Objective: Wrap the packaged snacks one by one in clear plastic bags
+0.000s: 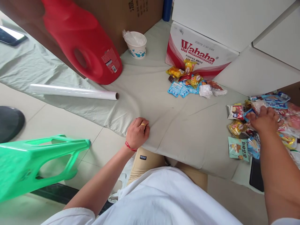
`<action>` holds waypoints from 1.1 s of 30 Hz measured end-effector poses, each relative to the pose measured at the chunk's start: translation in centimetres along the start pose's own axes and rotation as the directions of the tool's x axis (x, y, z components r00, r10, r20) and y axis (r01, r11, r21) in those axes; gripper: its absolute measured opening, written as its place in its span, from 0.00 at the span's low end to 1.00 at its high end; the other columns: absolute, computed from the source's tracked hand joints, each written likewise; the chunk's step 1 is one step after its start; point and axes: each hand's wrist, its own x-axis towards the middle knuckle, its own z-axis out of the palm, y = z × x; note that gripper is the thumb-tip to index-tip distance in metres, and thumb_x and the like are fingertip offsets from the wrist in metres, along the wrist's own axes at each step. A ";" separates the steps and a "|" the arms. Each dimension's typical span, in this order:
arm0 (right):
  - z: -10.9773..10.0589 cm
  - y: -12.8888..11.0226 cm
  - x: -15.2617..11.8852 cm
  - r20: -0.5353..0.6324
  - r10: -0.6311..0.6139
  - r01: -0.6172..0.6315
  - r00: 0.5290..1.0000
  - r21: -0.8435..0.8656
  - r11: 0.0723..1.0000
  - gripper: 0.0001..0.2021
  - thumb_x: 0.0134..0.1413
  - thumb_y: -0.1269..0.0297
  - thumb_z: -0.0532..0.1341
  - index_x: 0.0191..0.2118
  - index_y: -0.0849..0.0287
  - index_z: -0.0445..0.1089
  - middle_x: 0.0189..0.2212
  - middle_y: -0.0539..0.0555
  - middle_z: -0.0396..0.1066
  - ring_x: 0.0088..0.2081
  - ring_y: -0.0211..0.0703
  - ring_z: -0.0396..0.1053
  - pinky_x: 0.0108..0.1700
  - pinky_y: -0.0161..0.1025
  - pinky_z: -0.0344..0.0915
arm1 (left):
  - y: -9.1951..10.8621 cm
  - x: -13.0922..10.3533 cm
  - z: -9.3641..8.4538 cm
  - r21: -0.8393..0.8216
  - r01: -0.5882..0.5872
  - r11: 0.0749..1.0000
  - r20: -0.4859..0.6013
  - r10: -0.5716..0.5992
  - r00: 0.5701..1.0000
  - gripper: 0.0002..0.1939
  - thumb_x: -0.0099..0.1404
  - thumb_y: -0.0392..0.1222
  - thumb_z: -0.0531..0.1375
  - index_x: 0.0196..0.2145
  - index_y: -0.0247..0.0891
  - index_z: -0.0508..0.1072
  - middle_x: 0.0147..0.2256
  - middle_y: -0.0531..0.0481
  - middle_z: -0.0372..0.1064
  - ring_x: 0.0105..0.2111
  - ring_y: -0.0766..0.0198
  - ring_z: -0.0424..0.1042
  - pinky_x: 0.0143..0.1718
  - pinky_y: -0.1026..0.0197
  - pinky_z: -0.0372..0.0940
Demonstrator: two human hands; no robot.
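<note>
My left hand (137,132) rests on the cloth at the table's near edge, its fingers curled in and nothing visible in them. It wears a ring and a red cord bracelet. Far to the right, my right hand (266,120) reaches over a pile of wrapped snacks, fingers apart and touching the packets; its fingertips are partly lost among them. Beside it lie a red-and-white packet (235,112), a yellow-wrapped snack (236,127) and a pale green packet (237,148). A smaller group of snacks, with yellow wrappers (195,80) and light blue sachets (175,88), sits farther back.
Behind the smaller group stands a Wahaha carton (199,50). At the back left are a paper cup (138,47) with plastic inside, a large red jug (93,40) and a white roll (75,91). A black phone-like object (256,175) lies near the right edge. A green stool (21,165) stands left.
</note>
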 end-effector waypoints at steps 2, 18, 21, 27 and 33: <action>-0.4 0.2 -0.1 -0.035 -0.014 0.015 0.999 0.017 1.000 0.36 0.58 0.51 0.58 0.69 0.65 0.64 0.69 0.77 0.55 0.69 0.71 0.50 0.55 0.67 0.53 | 0.0 0.0 0.0 -0.004 0.003 1.000 -0.005 -0.003 1.000 0.10 0.71 0.35 0.55 0.37 0.39 0.76 0.38 0.44 0.75 0.37 0.56 0.73 0.40 0.55 0.69; -1.1 -8.6 -19.0 -0.087 -0.703 0.657 0.706 0.452 0.604 0.23 0.71 0.54 0.53 0.63 0.59 0.70 0.61 0.64 0.71 0.62 0.58 0.68 0.65 0.59 0.64 | -0.6 -0.6 -1.1 -0.420 0.116 0.900 0.016 -0.120 0.993 0.16 0.60 0.24 0.48 0.33 0.40 0.72 0.36 0.48 0.71 0.30 0.65 0.70 0.33 0.62 0.68; 0.5 -8.9 -20.6 -0.030 -0.696 0.623 0.717 0.475 0.621 0.26 0.71 0.53 0.54 0.66 0.60 0.67 0.67 0.66 0.64 0.67 0.59 0.62 0.67 0.61 0.62 | -0.5 0.9 -1.9 -0.524 0.153 0.838 0.029 -0.162 0.986 0.15 0.57 0.23 0.48 0.28 0.40 0.68 0.34 0.49 0.71 0.33 0.65 0.72 0.36 0.62 0.68; 1.7 -10.8 -22.3 -0.188 -0.501 0.520 0.845 0.513 0.684 0.22 0.71 0.57 0.53 0.63 0.59 0.70 0.63 0.65 0.69 0.64 0.57 0.66 0.66 0.62 0.63 | 0.2 8.7 0.3 -0.465 0.250 0.849 0.012 -0.277 0.961 0.12 0.60 0.27 0.51 0.28 0.40 0.71 0.36 0.48 0.73 0.37 0.62 0.74 0.43 0.59 0.70; 1.6 -11.9 -23.1 -0.214 -0.476 0.511 0.853 0.525 0.680 0.21 0.70 0.59 0.54 0.63 0.57 0.71 0.62 0.65 0.70 0.63 0.58 0.66 0.65 0.64 0.64 | 2.0 18.3 8.4 -0.350 0.384 0.854 0.060 -0.388 0.920 0.16 0.66 0.36 0.58 0.51 0.35 0.76 0.63 0.32 0.66 0.62 0.45 0.66 0.66 0.41 0.60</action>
